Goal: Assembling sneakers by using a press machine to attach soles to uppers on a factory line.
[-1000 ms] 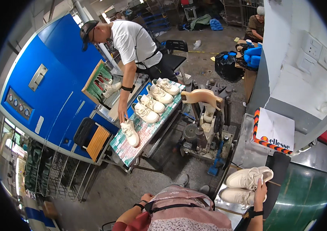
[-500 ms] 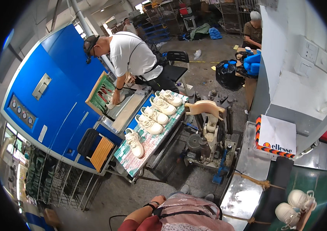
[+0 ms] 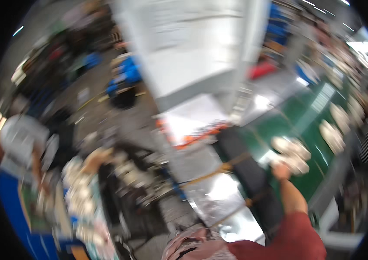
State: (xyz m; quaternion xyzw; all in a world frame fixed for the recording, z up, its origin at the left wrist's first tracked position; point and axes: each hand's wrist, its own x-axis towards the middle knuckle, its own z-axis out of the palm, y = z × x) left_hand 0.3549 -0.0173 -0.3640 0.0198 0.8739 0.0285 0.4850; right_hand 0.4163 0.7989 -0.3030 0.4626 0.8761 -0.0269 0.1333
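Note:
My right hand (image 3: pixel 281 170) reaches out over a green conveyor belt (image 3: pixel 255 141), the red sleeve behind it. It is at the near end of a pair of cream lace-up sneakers (image 3: pixel 292 149) and looks to be touching them. Motion smears the fingers, so I cannot make out whether they grip a shoe. The two sneakers lie side by side on the belt. My left hand is out of view.
More pale shoes (image 3: pixel 332 136) lie further along the belt. A white box with an orange-and-black edge (image 3: pixel 194 119) rests on the metal ledge (image 3: pixel 223 193). Left are a machine (image 3: pixel 138 177), a row of cream sneakers (image 3: pixel 80 190) and a co-worker in white (image 3: pixel 21 138).
My view has swung right, toward the belt. My right arm has come into sight, extended to the sneakers. My left forearm, seen before at the lower edge, has gone out of view.

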